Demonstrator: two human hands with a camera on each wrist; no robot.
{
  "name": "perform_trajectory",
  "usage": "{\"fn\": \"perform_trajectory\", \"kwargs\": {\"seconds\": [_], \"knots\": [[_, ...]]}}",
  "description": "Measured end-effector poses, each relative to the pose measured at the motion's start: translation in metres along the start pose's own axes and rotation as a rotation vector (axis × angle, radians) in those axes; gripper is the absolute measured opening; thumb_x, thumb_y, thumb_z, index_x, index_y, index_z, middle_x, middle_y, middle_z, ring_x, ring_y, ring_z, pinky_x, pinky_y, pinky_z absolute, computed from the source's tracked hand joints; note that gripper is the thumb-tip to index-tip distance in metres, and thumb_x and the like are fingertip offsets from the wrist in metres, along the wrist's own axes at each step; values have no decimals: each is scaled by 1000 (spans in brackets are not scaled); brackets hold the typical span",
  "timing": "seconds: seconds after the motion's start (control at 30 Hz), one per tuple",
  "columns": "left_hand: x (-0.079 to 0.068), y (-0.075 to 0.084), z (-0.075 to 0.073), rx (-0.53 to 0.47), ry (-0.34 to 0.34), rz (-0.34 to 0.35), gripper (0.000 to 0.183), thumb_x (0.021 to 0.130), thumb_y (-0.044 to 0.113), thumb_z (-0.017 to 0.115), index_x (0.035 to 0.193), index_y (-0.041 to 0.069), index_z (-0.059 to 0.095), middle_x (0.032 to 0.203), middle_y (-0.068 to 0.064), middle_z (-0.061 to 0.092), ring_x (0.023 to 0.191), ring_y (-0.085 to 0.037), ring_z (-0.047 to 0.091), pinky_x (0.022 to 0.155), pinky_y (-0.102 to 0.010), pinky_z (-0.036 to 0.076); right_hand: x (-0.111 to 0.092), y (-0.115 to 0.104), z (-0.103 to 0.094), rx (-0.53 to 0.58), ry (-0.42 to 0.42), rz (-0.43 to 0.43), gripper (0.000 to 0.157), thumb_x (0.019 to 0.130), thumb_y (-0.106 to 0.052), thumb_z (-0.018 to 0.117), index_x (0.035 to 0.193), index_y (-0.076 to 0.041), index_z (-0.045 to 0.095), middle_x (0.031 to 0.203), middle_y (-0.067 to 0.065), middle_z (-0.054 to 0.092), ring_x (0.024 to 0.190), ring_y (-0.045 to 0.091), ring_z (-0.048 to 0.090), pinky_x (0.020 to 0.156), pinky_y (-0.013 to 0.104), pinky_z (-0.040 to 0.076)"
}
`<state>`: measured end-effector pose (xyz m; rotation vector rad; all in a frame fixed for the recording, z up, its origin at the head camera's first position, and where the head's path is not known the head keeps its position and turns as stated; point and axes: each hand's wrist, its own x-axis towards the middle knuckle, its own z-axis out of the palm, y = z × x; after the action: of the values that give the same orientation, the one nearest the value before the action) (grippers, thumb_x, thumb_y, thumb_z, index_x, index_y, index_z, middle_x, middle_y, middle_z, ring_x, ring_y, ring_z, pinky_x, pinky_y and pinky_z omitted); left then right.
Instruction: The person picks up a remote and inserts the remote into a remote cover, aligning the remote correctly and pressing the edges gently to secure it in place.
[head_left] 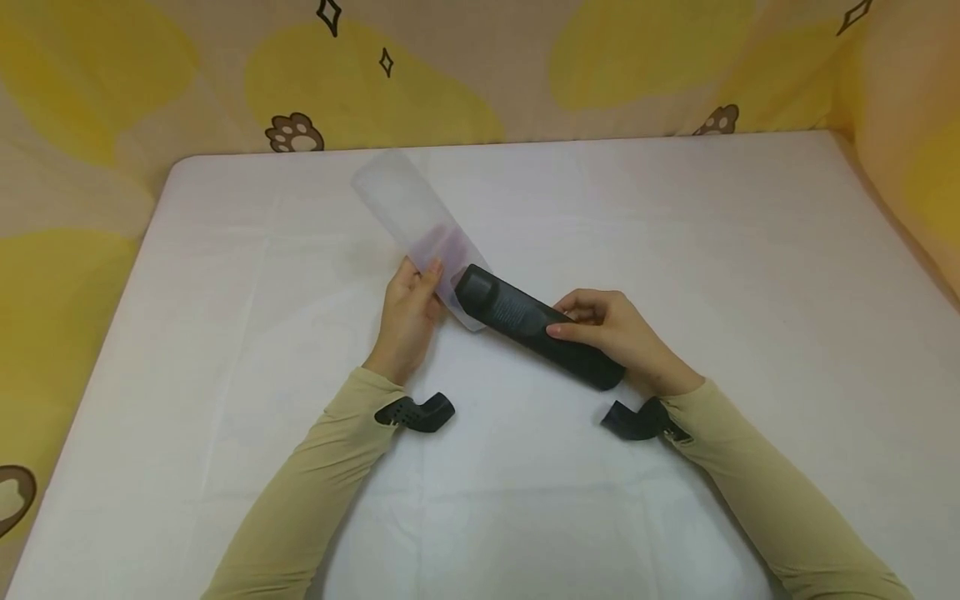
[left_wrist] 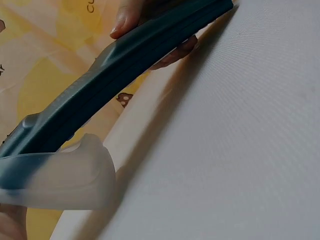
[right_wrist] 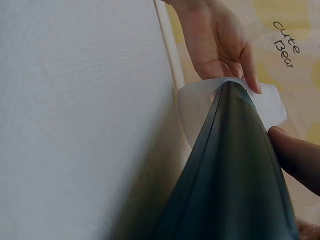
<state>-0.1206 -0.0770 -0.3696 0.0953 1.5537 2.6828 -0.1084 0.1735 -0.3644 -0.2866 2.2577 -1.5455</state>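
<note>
My left hand [head_left: 407, 315] pinches a long translucent sleeve-like cover [head_left: 401, 200] near its lower part, thumb on top. The cover slants up toward the back of the table and has a purplish tint by the thumb. My right hand [head_left: 618, 329] grips a long black remote control [head_left: 528, 323] by its lower right end, thumb along the upper face, where small printed lines show. The upper left end of the remote control overlaps the lower end of the cover. In the left wrist view, that end shows dimly through the cover's wall [left_wrist: 80, 180].
A white-covered table [head_left: 300, 517] lies under both hands. Yellow and beige cloth [head_left: 450, 92] with paw prints hangs along the back and sides. Each wrist has a black camera mount [head_left: 423, 414] strapped on at the sleeve cuff.
</note>
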Motion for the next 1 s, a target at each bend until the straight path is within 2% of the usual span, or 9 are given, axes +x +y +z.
{"fn": "perform_trajectory", "kwargs": {"seconds": [0.13,0.3,0.6,0.8,1.0], "knots": [[0,0,1,15,-18,-2,33,100,3,39,132,-5,37,115,-4,53,102,-11,53,92,-24,44,0,0,-3,-76,4,-21,25,84,-19,73,102,-3,66,80,3,67,74,13,62,72,23,48],[-1,1,1,22,-38,-8,37,99,2,39,135,-7,35,118,-5,52,104,-11,53,93,-25,43,-1,-1,-5,-51,-6,-26,24,82,-18,74,99,-2,66,78,4,67,73,15,61,71,24,47],[-1,-1,1,38,-73,23,38,98,-1,38,134,-10,34,120,-6,52,109,-12,50,101,-28,38,0,-1,-4,-13,-19,-31,22,83,-15,73,96,0,65,77,5,67,71,15,60,70,24,47],[-1,-2,0,59,-66,38,39,99,1,37,136,-9,33,127,-10,49,113,-13,50,104,-30,37,1,0,-2,8,8,-24,23,83,-13,72,102,0,66,79,4,68,73,14,62,71,23,49],[-2,-2,0,52,-54,37,37,101,4,35,136,-8,33,126,-8,49,114,-13,49,105,-31,35,1,1,1,30,19,-19,23,84,-12,71,102,2,65,77,2,68,71,12,62,69,22,50]]}}
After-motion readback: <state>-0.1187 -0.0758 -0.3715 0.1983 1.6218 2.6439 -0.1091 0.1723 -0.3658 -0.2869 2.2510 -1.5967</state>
